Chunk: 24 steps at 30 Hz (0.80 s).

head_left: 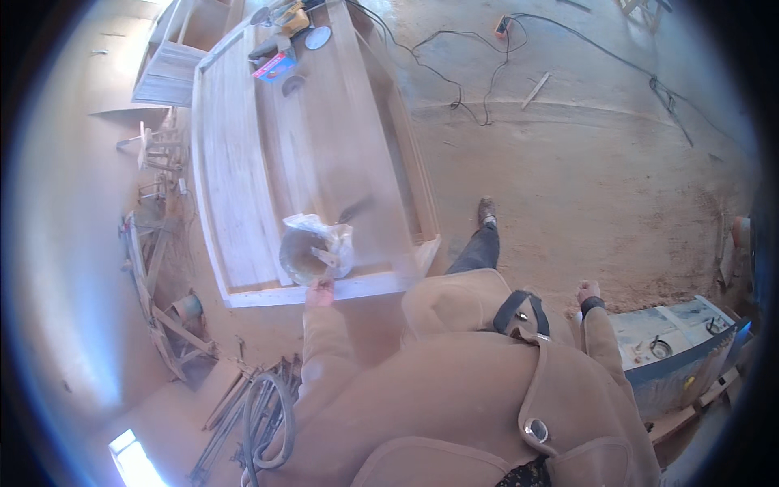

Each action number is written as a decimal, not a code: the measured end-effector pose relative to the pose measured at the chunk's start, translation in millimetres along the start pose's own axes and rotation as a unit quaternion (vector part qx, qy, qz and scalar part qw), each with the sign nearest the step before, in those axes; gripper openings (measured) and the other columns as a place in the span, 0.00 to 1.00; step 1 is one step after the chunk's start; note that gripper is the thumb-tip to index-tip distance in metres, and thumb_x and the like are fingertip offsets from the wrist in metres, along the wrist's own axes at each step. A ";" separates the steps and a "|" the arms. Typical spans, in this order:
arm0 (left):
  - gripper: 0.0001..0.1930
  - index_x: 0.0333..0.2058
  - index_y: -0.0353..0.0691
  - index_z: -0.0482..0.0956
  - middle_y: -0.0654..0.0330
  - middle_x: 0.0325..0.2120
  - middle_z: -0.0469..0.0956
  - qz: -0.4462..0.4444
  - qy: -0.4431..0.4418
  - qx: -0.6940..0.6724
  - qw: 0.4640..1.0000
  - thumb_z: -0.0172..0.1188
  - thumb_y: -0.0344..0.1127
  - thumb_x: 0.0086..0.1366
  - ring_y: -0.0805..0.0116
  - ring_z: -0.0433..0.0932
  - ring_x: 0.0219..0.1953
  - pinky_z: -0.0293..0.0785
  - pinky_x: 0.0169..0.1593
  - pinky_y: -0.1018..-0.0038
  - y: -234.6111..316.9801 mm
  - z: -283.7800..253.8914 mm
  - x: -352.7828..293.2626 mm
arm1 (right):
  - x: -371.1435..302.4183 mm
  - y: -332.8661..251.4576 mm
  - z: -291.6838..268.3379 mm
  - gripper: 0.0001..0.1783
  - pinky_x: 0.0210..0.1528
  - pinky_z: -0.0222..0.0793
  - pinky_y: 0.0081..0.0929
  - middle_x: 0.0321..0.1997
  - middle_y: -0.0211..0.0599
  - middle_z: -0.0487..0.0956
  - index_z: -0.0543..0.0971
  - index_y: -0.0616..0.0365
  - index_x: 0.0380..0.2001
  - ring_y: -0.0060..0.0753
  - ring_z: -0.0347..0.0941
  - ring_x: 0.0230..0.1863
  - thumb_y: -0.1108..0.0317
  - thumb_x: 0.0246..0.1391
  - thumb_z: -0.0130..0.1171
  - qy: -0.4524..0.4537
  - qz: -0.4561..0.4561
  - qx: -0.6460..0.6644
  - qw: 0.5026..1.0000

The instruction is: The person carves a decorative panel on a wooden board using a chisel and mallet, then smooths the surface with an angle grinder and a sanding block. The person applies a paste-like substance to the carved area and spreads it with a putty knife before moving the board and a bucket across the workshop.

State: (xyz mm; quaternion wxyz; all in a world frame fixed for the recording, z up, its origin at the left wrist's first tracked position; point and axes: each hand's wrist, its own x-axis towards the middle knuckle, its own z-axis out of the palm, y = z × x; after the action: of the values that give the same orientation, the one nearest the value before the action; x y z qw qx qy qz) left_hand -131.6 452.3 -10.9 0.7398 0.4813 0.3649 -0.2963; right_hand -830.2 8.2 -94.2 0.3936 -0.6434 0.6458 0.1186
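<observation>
At the near edge of a large wooden panel with raised borders, my left hand is closed beside a round, dark-looking container. Crumpled clear plastic lies over the container's right side. A small pale flat piece shows just past my fingers; whether they grip it or the container's rim is unclear. A dark, blurred blade-like shape appears beyond the plastic. My right hand hangs out to the right, curled into a fist with nothing seen in it, a dark band at its wrist.
Toward the panel's far end are a colourful box, a round disc and a yellow tool. Cables trail over the dusty floor. A metal-topped cabinet stands at right; hoses and rods lie lower left.
</observation>
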 end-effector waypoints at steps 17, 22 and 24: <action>0.12 0.47 0.24 0.71 0.39 0.43 0.78 0.083 0.062 -0.130 0.986 0.48 0.27 0.70 0.49 0.80 0.45 0.83 0.47 0.62 -36.6 71.1 -62.6 | 173.2 -86.4 -117.6 0.07 0.36 0.74 0.37 0.24 0.52 0.80 0.82 0.59 0.23 0.46 0.81 0.30 0.68 0.44 0.59 -0.110 -0.042 -0.099 0.988; 0.10 0.47 0.25 0.71 0.43 0.45 0.78 0.136 0.110 -0.148 0.973 0.49 0.23 0.69 0.50 0.79 0.46 0.82 0.49 0.63 -94.3 76.9 -130.6 | 251.6 -157.6 -149.3 0.09 0.42 0.76 0.43 0.31 0.56 0.81 0.84 0.57 0.27 0.55 0.80 0.37 0.67 0.46 0.56 -0.118 -0.125 -0.223 0.960; 0.10 0.47 0.26 0.71 0.46 0.45 0.77 0.122 0.088 -0.178 0.972 0.49 0.23 0.69 0.51 0.78 0.47 0.81 0.47 0.64 -117.8 78.7 -161.7 | 281.8 -200.6 -159.6 0.11 0.44 0.75 0.46 0.33 0.58 0.80 0.84 0.56 0.28 0.58 0.79 0.39 0.66 0.47 0.55 -0.110 -0.172 -0.250 0.946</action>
State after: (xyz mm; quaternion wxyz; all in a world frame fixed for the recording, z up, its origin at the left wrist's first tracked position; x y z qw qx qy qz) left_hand -294.8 350.8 85.4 0.8090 0.4071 0.4143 -0.0904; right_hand -662.8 -333.9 -103.9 0.3032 -0.8054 0.4276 0.2768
